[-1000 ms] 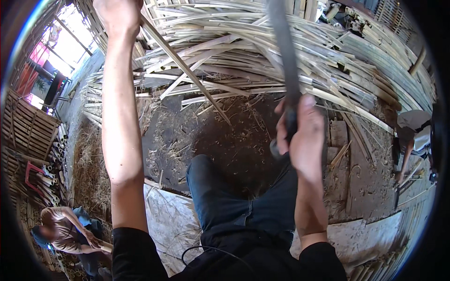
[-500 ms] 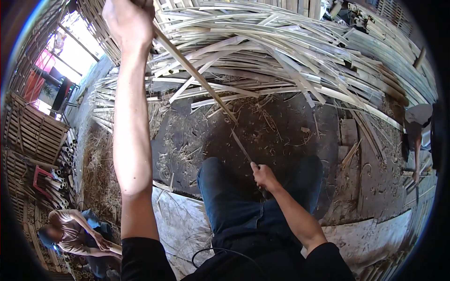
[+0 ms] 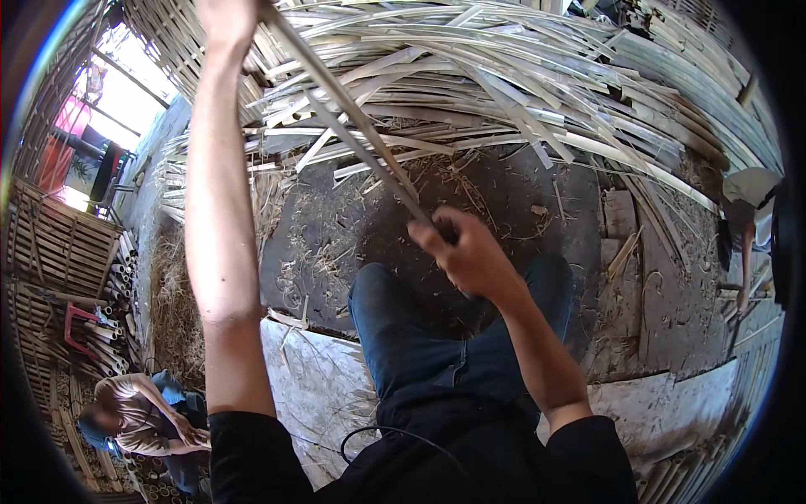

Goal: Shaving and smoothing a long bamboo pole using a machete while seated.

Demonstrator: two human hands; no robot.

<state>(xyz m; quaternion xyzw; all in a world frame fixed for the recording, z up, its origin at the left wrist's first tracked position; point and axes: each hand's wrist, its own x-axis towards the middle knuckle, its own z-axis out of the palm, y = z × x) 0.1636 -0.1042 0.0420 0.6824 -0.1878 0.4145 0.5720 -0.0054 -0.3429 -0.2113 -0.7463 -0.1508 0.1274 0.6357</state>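
At the upper left, my left hand (image 3: 228, 18) is closed around the top end of a long bamboo strip (image 3: 321, 70); the frame's edge cuts off part of the hand. The strip slants down to the right, toward the space above my knees. My right hand (image 3: 468, 254) grips a long-bladed knife, its handle mostly hidden in the fingers. The knife's blade (image 3: 354, 144) points up and left, lying close alongside the strip; whether they touch I cannot tell.
A large heap of split bamboo strips (image 3: 504, 76) spreads across the far side. Shavings litter the dark floor (image 3: 336, 223) before my knees. A co-worker (image 3: 147, 416) sits at lower left near bamboo tubes and a red-framed saw (image 3: 77, 329). Another person (image 3: 747, 202) is at the right edge.
My right hand has moved up and forward with the knife, its blade now farther up along the strip. My left hand has shifted slightly up and left, holding the strip.
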